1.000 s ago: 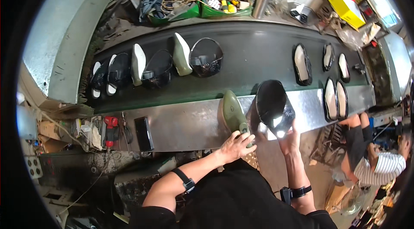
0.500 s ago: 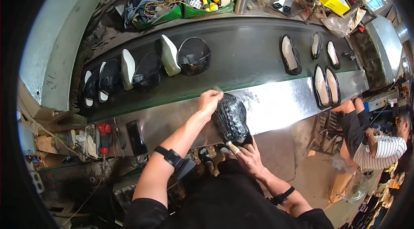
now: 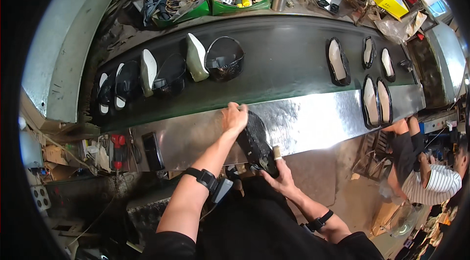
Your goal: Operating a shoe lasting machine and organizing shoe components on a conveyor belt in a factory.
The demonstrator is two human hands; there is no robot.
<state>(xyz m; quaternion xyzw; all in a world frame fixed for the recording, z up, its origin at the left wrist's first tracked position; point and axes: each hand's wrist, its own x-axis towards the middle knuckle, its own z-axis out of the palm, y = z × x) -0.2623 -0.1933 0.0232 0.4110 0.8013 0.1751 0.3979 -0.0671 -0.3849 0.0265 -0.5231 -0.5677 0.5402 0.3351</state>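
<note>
A black, textured shoe [image 3: 255, 137] is held up in front of me, tilted, over the near edge of the metal ledge. The fingers of my left hand [image 3: 235, 119] are closed on its far end. My right hand [image 3: 281, 177] grips the near end from the right; a beige wrap [image 3: 277, 153] covers one raised finger. Much of the shoe's near end is hidden by the right hand. On the dark belt to the left stand a wedge sole [image 3: 197, 58], olive with a white top, and a black shoe upper [image 3: 224, 62].
Several black shoes with pale insoles [image 3: 338, 62] lie on the right, a pair of them [image 3: 370, 101] on the metal ledge [image 3: 313, 118]. A phone [image 3: 152, 151] and a red power tool [image 3: 118, 152] lie at left. A seated person [image 3: 435, 177] is at far right.
The shoe has turned, its broad shiny face swinging out of view to show a narrower side. My right hand has shifted its grip, and the wrapped finger now points up.
</note>
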